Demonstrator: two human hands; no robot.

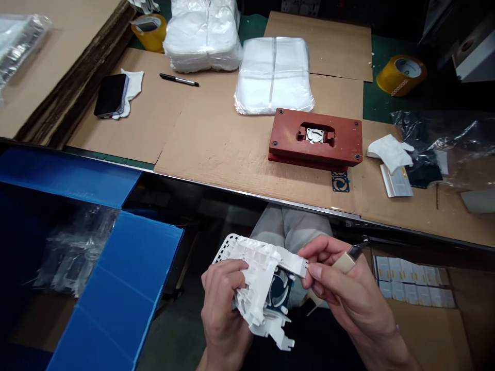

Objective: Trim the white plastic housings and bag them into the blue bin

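I hold a white plastic part (253, 278) over my lap, on my side of the red block (315, 139) and a little to its left, off the edge of the tabletop (209, 134). My left fingers (228, 267) are clamped on the part's left side. My right fingers (328, 276) are pinched together on the end of its upper right strip, and that same hand carries a beige-handled tool (343, 263). A dark blue piece with a round fan pattern (279, 291) sits in the part, between my hands.

The red block lies flat on the cardboard-covered tabletop, a small silvery piece (314, 135) showing in its central opening. Touching or just beside its near edge are dark blue flat cut-outs (340, 183).

Behind the block is a tied white pack (274, 77), with a taller wrapped stack (203, 41) farther left. Left of the block lie a pen (179, 80) and, well apart, a dark phone (110, 96) resting partly on a white cloth (133, 88). Right of the block are a crumpled white glove (390, 152) and, farther back, a yellow tape roll (402, 76). Below the block, to its right, small pale packets (415, 281) stand in two rows.
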